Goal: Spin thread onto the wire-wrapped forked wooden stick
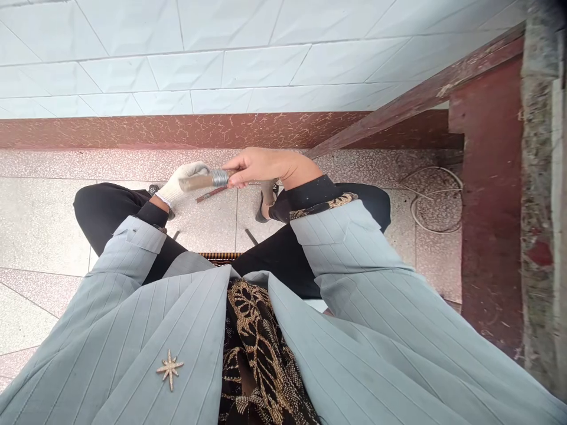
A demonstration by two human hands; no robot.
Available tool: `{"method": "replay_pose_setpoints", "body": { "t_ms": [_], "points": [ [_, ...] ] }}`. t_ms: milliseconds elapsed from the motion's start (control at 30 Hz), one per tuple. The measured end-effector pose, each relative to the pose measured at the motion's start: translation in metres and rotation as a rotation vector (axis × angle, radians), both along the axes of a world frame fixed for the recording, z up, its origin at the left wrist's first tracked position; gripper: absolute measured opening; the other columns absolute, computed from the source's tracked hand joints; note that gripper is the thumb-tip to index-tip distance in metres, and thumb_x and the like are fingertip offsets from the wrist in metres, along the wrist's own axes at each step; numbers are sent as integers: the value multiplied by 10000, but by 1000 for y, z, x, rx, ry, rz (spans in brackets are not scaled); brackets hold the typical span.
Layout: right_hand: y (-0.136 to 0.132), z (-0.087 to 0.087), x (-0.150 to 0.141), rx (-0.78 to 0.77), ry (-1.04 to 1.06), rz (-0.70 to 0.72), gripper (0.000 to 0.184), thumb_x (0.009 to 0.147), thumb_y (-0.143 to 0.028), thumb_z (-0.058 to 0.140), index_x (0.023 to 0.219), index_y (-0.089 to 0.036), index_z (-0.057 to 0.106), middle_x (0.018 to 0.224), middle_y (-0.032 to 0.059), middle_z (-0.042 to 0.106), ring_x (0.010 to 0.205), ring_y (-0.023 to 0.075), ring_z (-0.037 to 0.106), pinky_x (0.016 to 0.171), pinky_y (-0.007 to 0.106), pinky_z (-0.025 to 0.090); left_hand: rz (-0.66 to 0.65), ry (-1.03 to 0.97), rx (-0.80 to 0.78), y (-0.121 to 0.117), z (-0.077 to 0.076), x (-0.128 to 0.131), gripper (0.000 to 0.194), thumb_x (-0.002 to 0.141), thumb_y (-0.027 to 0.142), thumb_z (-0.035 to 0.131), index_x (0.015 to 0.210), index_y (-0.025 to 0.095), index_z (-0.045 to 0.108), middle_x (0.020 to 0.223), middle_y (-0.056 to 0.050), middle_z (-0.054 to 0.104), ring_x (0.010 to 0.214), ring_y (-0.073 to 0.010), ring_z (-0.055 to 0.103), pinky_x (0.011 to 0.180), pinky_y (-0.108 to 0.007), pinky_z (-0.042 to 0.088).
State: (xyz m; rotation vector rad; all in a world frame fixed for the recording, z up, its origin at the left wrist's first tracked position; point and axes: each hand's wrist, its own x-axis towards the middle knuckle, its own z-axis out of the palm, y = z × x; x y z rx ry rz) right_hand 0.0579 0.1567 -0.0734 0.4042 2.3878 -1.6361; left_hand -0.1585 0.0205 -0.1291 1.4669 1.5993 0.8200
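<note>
My right hand (254,166), bare, is closed around the right end of a short wooden stick (195,182). Silvery wire (220,177) is wound in several turns about the stick, right beside my fingertips. My left hand (181,177) wears a white knitted glove and is curled shut behind the stick's left end. The stick covers part of the glove, so what its fingers hold is hidden. Below the hands, a thin reddish-brown bar (210,195) shows above the floor, partly hidden by the stick and my right hand.
A white tiled wall (266,65) with a reddish-brown base strip stands ahead. To the right are a slanting wooden beam (398,94) and a dark red panel (491,206). A looped pale cable (436,227) lies on the tiled floor (212,227). A woven seat edge (219,256) shows between my legs.
</note>
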Motion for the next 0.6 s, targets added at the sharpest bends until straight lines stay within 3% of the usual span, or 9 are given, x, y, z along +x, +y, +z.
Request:
{"method": "replay_pose_setpoints", "body": {
  "t_ms": [133,233,333,467,533,600],
  "points": [
    [7,0,3,-77,184,-588,230,1002,-247,668,786,-190,614,730,4,598,653,110,501,659,277,432,-94,-45,-72,-3,-6,6,222,1018,266,502,867,173,637,682,20,519,626,-117,448,677,-281,420],
    [8,-10,-3,-57,137,-764,188,1021,-238,624,837,-202,610,756,15,599,636,120,496,612,283,421,-217,-58,-104,-6,-7,13,218,992,283,511,909,167,675,755,4,577,664,-120,476,673,-273,402],
    [9,-18,-8,212,12,-674,102,999,-282,658,1019,-194,704,822,39,648,737,177,592,679,321,462,-301,-61,-128,-10,-3,18,216,964,313,550,956,159,702,773,11,581,695,-124,487,704,-281,411],
    [5,-23,-10,612,-217,-423,281,949,-261,688,1195,-151,767,1062,127,748,969,275,665,812,381,462,-341,-70,-165,-15,5,21,242,966,346,556,925,158,702,739,14,578,688,-131,506,710,-293,429],
    [0,-27,-10,666,-296,-252,260,945,-230,679,1161,-138,790,1103,153,766,961,270,661,795,378,431,-340,-52,-173,-15,7,19,265,980,355,532,924,161,702,752,1,607,695,-142,543,713,-298,448],
    [-6,-30,-10,643,-263,-142,155,888,-174,725,1009,-134,814,995,133,779,860,228,639,753,362,396,-308,18,-133,-13,7,16,255,974,336,520,922,165,702,793,-8,640,743,-154,582,760,-310,469]
  ]
}}
